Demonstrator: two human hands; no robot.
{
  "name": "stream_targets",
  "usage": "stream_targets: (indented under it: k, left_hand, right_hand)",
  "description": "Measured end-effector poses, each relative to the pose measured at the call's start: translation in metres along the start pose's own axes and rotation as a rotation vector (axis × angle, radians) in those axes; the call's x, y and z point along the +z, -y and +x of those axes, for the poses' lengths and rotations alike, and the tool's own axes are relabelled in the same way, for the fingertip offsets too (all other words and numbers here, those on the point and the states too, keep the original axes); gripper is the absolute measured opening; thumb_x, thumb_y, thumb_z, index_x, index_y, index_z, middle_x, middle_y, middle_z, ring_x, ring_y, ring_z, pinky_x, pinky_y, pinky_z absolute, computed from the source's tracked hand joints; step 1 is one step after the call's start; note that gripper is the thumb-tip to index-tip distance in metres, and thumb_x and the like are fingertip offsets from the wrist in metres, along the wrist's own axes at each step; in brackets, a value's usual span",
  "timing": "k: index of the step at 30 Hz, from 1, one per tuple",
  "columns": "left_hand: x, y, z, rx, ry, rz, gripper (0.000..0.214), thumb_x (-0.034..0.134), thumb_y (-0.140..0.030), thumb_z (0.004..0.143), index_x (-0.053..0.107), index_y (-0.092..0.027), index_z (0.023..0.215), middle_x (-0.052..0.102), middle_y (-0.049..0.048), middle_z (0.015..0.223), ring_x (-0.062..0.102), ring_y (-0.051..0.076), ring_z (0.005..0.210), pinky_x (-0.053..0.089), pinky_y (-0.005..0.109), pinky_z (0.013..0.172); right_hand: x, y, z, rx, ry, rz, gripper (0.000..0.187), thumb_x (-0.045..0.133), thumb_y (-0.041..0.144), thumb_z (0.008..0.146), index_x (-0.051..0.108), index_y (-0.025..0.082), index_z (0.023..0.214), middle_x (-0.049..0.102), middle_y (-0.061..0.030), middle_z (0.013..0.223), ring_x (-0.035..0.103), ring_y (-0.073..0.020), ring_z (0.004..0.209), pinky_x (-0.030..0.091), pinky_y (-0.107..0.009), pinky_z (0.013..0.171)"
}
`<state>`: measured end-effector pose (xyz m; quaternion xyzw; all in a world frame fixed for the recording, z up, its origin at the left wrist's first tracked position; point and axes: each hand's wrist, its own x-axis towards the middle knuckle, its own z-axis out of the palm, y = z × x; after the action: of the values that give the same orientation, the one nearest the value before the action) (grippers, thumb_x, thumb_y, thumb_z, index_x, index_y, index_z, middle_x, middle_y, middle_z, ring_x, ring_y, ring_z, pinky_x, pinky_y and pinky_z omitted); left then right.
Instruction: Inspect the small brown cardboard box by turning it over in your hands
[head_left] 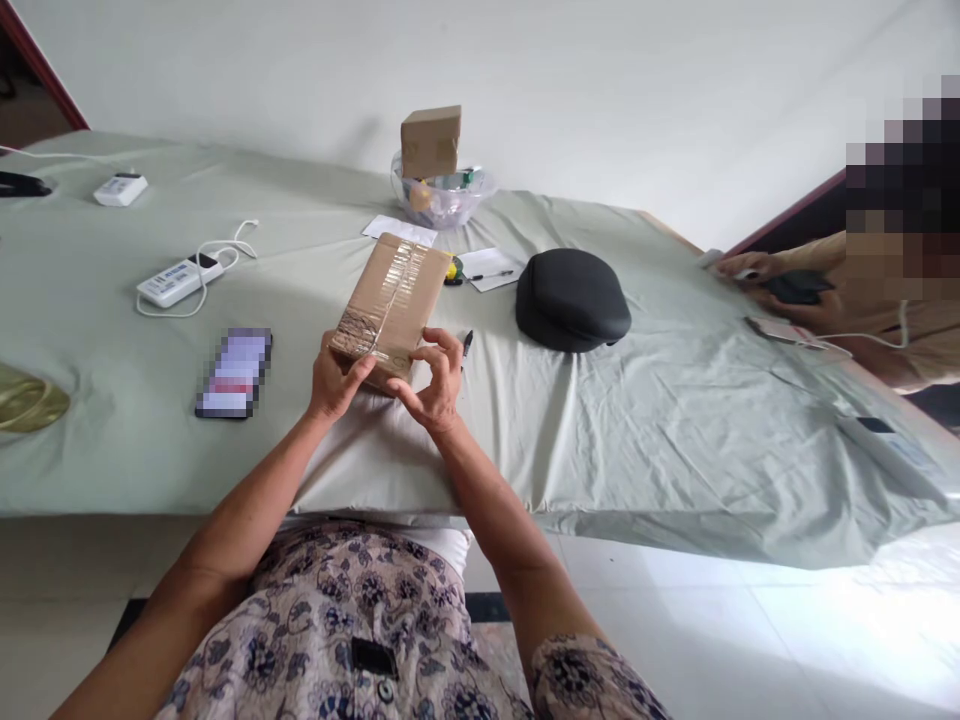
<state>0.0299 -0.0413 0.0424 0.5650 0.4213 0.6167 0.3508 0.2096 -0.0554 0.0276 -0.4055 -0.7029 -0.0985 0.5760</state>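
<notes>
A brown cardboard box (394, 300) sealed with clear tape lies tilted on the cloth-covered table in front of me. My left hand (337, 382) is closed on its near left corner, with the thumb on the taped top. At the near right corner is my right hand (435, 380), its thumb at the near edge and its bent fingers against the right side. A pale strand, perhaps a strip of tape or string, runs along the box's top. Just right of my right hand lies a black pen (467, 343).
Beyond the box are papers (491, 268) and a clear plastic basket (450, 205) with another cardboard box (431, 140) on top. A black case (574, 300) lies right, a phone (236, 372) and power strip (180, 280) left. Another person's hands (750, 268) are at the far right.
</notes>
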Motion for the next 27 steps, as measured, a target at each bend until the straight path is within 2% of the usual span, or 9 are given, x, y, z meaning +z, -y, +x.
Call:
stream_targets:
  k: [3,6,9,11,15,18,21,24,27]
  left_hand:
    - [-0.005,0.003,0.004,0.022,-0.004,0.01,0.055,0.074,-0.067,0.075,0.059,-0.02,0.099,0.069,0.0043,0.092,0.065,0.02,0.083,0.054,0.033,0.076]
    - [-0.01,0.008,0.007,0.063,0.011,0.025,0.054,0.071,-0.067,0.078,0.061,-0.02,0.103,0.069,0.0046,0.096,0.065,0.022,0.087,0.054,0.035,0.081]
    - [-0.014,0.016,0.01,0.134,0.05,0.0,0.068,0.069,-0.07,0.082,0.057,-0.021,0.129,0.069,0.0072,0.106,0.068,0.024,0.094,0.055,0.038,0.087]
    - [-0.014,0.021,0.011,0.223,0.085,0.008,0.087,0.067,-0.073,0.083,0.043,-0.023,0.149,0.067,0.012,0.121,0.069,0.028,0.106,0.055,0.042,0.095]
    - [-0.011,0.027,0.008,0.489,0.108,0.24,0.117,0.065,-0.09,0.071,0.03,-0.022,0.16,0.044,0.0238,0.157,0.046,0.043,0.147,0.041,0.057,0.119]
    - [-0.005,0.027,0.002,0.562,0.132,0.454,0.126,0.061,-0.098,0.062,0.035,-0.022,0.159,0.028,0.028,0.167,0.031,0.049,0.156,0.033,0.065,0.123]
    - [0.001,0.024,-0.004,0.557,0.136,0.538,0.114,0.061,-0.094,0.067,0.044,-0.021,0.153,0.017,0.0269,0.172,0.028,0.048,0.158,0.035,0.063,0.123]
    - [0.002,0.02,-0.006,0.562,0.134,0.537,0.098,0.064,-0.087,0.076,0.049,-0.021,0.147,0.021,0.0257,0.171,0.032,0.046,0.157,0.037,0.061,0.122]
    - [-0.007,0.016,-0.002,0.58,0.169,0.514,0.087,0.064,-0.082,0.08,0.052,-0.022,0.142,0.027,0.0246,0.169,0.034,0.046,0.156,0.036,0.064,0.122]
  right_hand:
    - [-0.005,-0.006,0.001,-0.011,0.091,0.065,0.048,0.053,0.07,0.095,0.061,0.028,0.118,0.056,-0.0115,0.126,0.062,-0.0283,0.112,0.057,-0.052,0.097]
    - [-0.007,-0.004,0.001,-0.015,0.081,0.013,0.045,0.057,0.067,0.095,0.066,0.028,0.116,0.059,-0.0111,0.124,0.063,-0.0292,0.114,0.054,-0.053,0.101]
    - [-0.006,0.002,0.002,-0.045,0.058,-0.052,0.046,0.067,0.071,0.087,0.068,0.028,0.104,0.062,-0.0107,0.128,0.06,-0.0337,0.126,0.047,-0.057,0.111]
    - [-0.003,0.004,0.003,-0.078,0.047,-0.04,0.043,0.068,0.067,0.088,0.067,0.027,0.102,0.064,-0.0098,0.129,0.059,-0.0339,0.131,0.043,-0.059,0.115]
    - [-0.001,0.002,0.004,-0.125,-0.041,0.032,0.02,0.061,0.044,0.1,0.063,0.027,0.11,0.069,-0.0079,0.12,0.065,-0.028,0.125,0.047,-0.055,0.111]
    - [-0.001,-0.004,0.001,-0.1,-0.065,0.092,0.016,0.059,0.039,0.101,0.065,0.028,0.111,0.067,-0.0069,0.12,0.064,-0.027,0.125,0.051,-0.053,0.108]
    - [-0.001,-0.009,-0.003,-0.008,-0.015,0.124,0.027,0.059,0.052,0.099,0.066,0.028,0.109,0.065,-0.0075,0.123,0.062,-0.0299,0.128,0.048,-0.059,0.112]
    - [-0.004,-0.012,-0.003,0.064,0.045,0.048,0.042,0.057,0.067,0.095,0.068,0.027,0.104,0.064,-0.0083,0.125,0.06,-0.0328,0.13,0.046,-0.063,0.113]
    - [-0.011,-0.022,0.0,0.129,0.019,-0.058,0.052,0.056,0.075,0.092,0.07,0.026,0.103,0.061,-0.0092,0.129,0.06,-0.033,0.13,0.045,-0.063,0.114]
